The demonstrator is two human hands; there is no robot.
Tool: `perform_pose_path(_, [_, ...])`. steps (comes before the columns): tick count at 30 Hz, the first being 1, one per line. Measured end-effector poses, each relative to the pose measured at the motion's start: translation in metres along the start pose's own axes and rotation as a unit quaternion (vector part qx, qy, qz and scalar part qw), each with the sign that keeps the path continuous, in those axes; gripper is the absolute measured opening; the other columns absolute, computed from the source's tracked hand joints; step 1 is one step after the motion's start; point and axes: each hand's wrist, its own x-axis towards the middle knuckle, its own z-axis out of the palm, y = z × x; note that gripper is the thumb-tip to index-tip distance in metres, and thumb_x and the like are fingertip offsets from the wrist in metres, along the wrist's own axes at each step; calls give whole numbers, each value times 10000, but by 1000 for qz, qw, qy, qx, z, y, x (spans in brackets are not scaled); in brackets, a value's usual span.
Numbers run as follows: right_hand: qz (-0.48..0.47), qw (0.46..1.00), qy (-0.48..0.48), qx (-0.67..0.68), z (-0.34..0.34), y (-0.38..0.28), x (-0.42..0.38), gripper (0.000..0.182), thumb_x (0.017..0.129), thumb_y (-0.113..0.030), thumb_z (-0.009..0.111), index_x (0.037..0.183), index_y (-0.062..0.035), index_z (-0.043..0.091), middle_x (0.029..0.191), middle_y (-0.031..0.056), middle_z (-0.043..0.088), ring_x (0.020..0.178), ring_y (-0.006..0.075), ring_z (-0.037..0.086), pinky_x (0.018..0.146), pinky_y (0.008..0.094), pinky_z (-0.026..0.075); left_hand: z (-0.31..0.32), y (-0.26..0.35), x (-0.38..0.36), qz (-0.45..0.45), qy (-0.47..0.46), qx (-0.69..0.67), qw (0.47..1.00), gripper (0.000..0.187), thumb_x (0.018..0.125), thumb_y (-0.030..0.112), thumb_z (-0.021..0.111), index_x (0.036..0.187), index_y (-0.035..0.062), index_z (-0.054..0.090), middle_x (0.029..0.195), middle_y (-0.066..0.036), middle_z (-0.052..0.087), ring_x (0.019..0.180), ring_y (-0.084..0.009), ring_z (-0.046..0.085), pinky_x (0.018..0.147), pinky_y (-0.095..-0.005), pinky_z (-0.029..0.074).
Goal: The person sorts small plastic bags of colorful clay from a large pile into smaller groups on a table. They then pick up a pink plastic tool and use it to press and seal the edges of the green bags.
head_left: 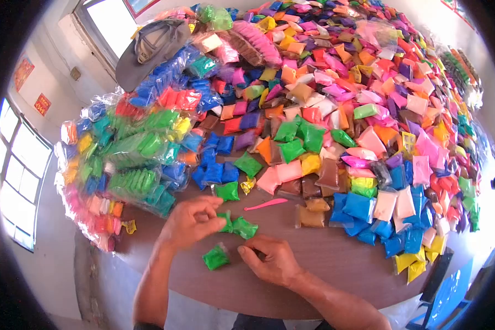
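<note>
Nearest the body: right hand (pixel 272 261) resting on the brown round table (pixel 335 258), fingers curled in, tips pinched together and pointing left. Whether anything sits between those fingertips cannot be told.

Just left of it, a loose green packet (pixel 216 257) lies flat on the wood, apart from both hands. It sits left of the right fingertips and nearer than the left hand; the right hand looks slightly closer to it.

A little farther: left hand (pixel 192 220), fingers closed in a narrow pinch on a second green packet (pixel 226 221). A third green packet (pixel 245 227) touches that one on its right, directly beyond the right hand's knuckles.

Beyond the hands: a pink plastic tool (pixel 265 204), long axis running left to right, slightly tilted, lying alone on bare table.

Farther: more single green packets, then brown, pink and blue ones at the edge of the main spread.

Far field: a huge heap of small coloured packets (pixel 357 88) covering the table's right and far parts. To the far left, large clear bags of bundled packets (pixel 132 154). A grey cap (pixel 151 47) sits on top at the far left.
</note>
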Motion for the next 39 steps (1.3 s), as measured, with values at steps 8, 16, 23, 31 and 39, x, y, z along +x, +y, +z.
perform_pose_path(8, [-63, 998, 18, 22, 9, 7, 8, 127, 969, -111, 734, 952, 14, 747, 822, 140, 706, 679, 199, 674, 597, 345, 535, 27, 4, 38, 39, 161, 285, 944, 471, 805, 411, 871, 1093, 52, 774, 1088, -158, 730, 968, -340, 720, 855, -442, 581])
perform_pose_path(16, [-32, 999, 1, 9, 8, 1, 6, 179, 960, -161, 726, 871, -7, 721, 823, 182, 707, 745, 364, 710, 692, 451, 571, 3, 25, 27, -12, 36, 203, 978, 489, 842, 430, 845, 1135, 46, 766, 1173, -161, 719, 985, -353, 720, 853, -457, 580])
perform_pose_path(23, [-38, 999, -16, -34, 3, 8, 4, 187, 963, -187, 722, 883, -18, 723, 830, 193, 701, 763, 386, 711, 688, 472, 572, 36, -2, 126, 189, 209, 278, 918, 511, 836, 285, 837, 1244, 9, 701, 1187, -184, 718, 1058, -389, 707, 918, -453, 564])
perform_pose_path(31, [-60, 998, 18, -17, 3, 12, 2, 175, 965, -176, 725, 926, -6, 734, 831, 187, 703, 715, 344, 698, 640, 448, 557, 15, 32, 101, 81, 97, 206, 970, 505, 800, 280, 842, 1237, 57, 721, 1114, -181, 739, 1011, -369, 720, 879, -449, 568])
perform_pose_path(39, [-76, 996, 21, -40, 5, 7, 2, 174, 961, -181, 734, 904, -17, 727, 762, 164, 679, 641, 322, 666, 583, 429, 529, -10, 61, 15, -24, 11, 232, 972, 575, 797, 429, 859, 1229, 69, 736, 1099, -158, 756, 899, -324, 750, 805, -445, 592])
